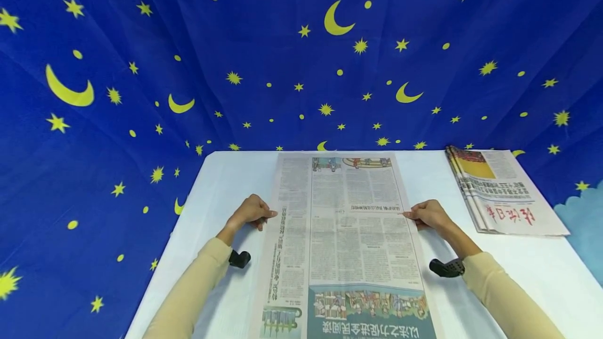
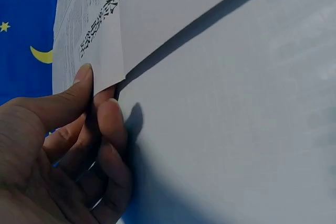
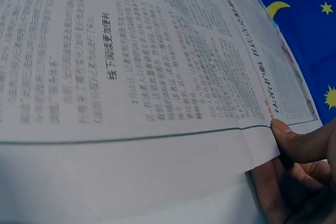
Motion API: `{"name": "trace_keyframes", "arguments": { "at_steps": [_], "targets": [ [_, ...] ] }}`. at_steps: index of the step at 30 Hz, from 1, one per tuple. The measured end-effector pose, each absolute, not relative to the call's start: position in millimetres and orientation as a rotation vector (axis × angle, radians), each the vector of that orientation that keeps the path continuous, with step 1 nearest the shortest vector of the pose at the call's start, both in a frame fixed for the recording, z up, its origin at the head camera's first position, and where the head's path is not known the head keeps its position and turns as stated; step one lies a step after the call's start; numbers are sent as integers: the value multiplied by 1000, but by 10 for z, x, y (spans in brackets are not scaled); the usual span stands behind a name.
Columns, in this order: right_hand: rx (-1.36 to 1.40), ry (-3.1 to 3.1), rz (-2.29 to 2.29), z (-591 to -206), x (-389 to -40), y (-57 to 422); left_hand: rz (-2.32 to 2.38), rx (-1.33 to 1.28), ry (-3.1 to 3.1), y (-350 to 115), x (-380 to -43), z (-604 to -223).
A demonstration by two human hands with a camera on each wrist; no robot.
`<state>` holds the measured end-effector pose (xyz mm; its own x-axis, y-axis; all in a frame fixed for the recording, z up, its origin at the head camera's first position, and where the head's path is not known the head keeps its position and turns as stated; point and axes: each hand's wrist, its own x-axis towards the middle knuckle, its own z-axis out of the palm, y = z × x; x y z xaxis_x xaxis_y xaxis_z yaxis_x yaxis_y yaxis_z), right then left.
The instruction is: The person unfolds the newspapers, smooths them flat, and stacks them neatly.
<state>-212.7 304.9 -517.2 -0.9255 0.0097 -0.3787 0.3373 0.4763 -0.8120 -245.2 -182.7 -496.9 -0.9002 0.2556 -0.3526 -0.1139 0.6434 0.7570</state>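
A newspaper sheet (image 1: 358, 245) stretches lengthwise down the middle of the white table, its print upside down in the head view. My left hand (image 1: 254, 211) pinches its left edge between thumb and fingers. On the opposite edge, at about the same height, my right hand (image 1: 430, 214) pinches the paper too. In the left wrist view the thumb (image 2: 81, 80) lies on top of the newspaper (image 2: 107, 59), with fingers underneath. The right wrist view shows the right thumb (image 3: 294, 140) pressed on the sheet's margin (image 3: 257, 148), beside a crease.
A stack of folded newspapers (image 1: 513, 192) lies at the table's back right. Behind the white table (image 1: 226, 171) hangs a blue curtain (image 1: 282, 41) with yellow moons and stars. Black wrist devices (image 1: 446, 268) sit by both sleeves.
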Motion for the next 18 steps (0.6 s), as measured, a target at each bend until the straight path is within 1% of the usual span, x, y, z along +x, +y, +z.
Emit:
{"name": "trace_keyframes", "arguments": {
  "at_steps": [6, 11, 16, 18],
  "targets": [
    [302, 2368, -1449, -5138, -2037, 3026, 1104, 180, 2479, -1797, -2443, -4958],
    [271, 2322, -1412, -5120, -1903, 3040, 1096, 167, 2488, -1766, -2429, -4993],
    [276, 2343, -1419, -5168, -1844, 2991, 975, 128, 2581, -1784, -2404, -5054],
    [290, 2367, -1426, -5189, -1828, 2994, 934, 167, 2637, -1770, -2404, -5075]
  ]
}}
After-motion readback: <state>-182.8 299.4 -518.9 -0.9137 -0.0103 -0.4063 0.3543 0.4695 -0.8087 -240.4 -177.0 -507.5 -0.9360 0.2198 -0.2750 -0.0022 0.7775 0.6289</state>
